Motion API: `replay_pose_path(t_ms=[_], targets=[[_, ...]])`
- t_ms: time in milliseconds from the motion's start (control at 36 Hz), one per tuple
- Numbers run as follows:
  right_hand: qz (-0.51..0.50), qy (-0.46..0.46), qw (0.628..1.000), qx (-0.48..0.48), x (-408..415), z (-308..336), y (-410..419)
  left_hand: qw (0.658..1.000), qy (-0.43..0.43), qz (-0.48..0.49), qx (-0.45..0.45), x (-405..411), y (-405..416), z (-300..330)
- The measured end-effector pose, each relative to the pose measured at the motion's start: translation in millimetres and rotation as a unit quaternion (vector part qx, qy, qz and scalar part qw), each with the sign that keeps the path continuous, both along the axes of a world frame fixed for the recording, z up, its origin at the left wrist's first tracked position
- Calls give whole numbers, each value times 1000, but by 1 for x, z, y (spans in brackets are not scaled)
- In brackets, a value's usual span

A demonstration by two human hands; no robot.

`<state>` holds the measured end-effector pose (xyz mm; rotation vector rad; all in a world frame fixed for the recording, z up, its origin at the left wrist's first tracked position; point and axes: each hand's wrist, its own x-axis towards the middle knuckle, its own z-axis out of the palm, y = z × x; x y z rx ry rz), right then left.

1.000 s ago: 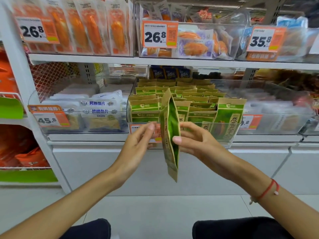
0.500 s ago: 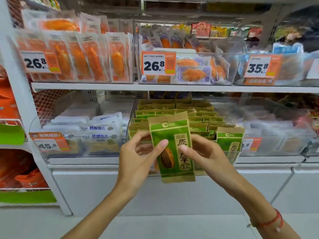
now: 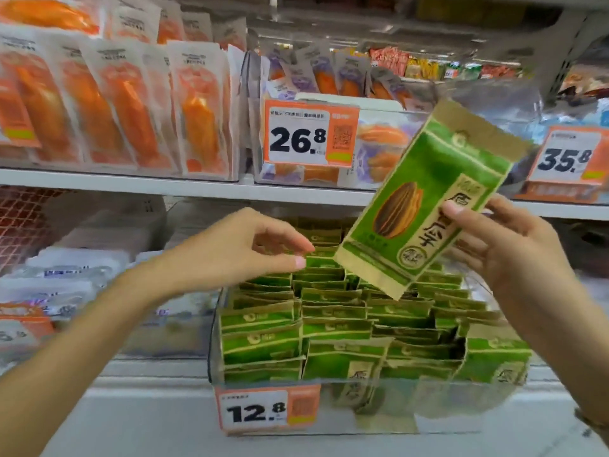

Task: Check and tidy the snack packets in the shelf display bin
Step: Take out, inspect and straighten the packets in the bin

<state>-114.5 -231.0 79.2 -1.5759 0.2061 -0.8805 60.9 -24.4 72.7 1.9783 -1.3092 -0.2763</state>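
Note:
A green and tan snack packet [image 3: 425, 199] with a sunflower seed printed on it is tilted to the right above the bin, and my right hand [image 3: 507, 249] grips its lower right edge. My left hand [image 3: 244, 249] hovers over the back rows of packets with fingers loosely apart and holds nothing. The clear display bin [image 3: 478, 404] on the lower shelf holds several rows of upright matching green packets [image 3: 333, 324]. An orange price tag reading 12.8 [image 3: 267, 409] hangs on the bin's front.
A bin of white packets [image 3: 66, 278] stands left of the green bin. On the shelf above [image 3: 131, 184] stand orange and white packets [image 3: 125, 103] and a clear bin with a 26.8 tag [image 3: 309, 136]. A 35.8 tag [image 3: 570, 159] is at the right.
My left hand let go of the packet and moved over the bin's back rows. My right hand lifted the packet up and right, tilting it. The view has come closer to the shelf.

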Motion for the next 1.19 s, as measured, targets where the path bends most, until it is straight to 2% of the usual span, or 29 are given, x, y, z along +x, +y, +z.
replay_pose_path(t_ms=[139, 222, 333, 444, 556, 639, 694, 778, 889, 1000, 1056, 1111, 1194], targets=[[22, 4, 999, 36, 14, -4, -3, 980, -33, -98, 172, 16, -13, 6], [23, -12, 998, 64, 15, -5, -5, 972, -39, -123, 198, 19, -21, 5], [47, -11, 998, 46, 13, -9, -8, 959, -90, -129, 235, 14, -27, -1], [49, 2, 999, -19, 10, -14, -10, 956, -161, -108, 222, 9, -33, -14], [53, 39, 998, -18, 9, -23, -7, 961, -105, -121, 224, 8, -30, -12], [47, 70, 996, -15, 9, -25, -3, 984, -58, -81, 149, 13, -24, -11], [37, 81, 996, -18, 8, -26, -2, 991, -57, -47, 113, 18, -22, -13], [46, 96, 994, -34, 7, -27, 1, 979, -99, -31, 176, 22, -24, -16], [59, 103, 990, -73, 5, -26, 1, 965, -73, -37, 248, 19, -36, -16], [89, 99, 989, -67, 4, -26, 0, 952, -153, -5, 264, 18, -45, -15], [127, 126, 979, -95, 5, -23, 1, 949, -191, 4, 252, 18, -47, -18], [130, 158, 969, -137, 9, -22, -2, 949, -209, 13, 237, 21, -47, -21], [141, 183, 961, -150, 15, -14, -13, 953, -222, 22, 205, 24, -45, -24]])
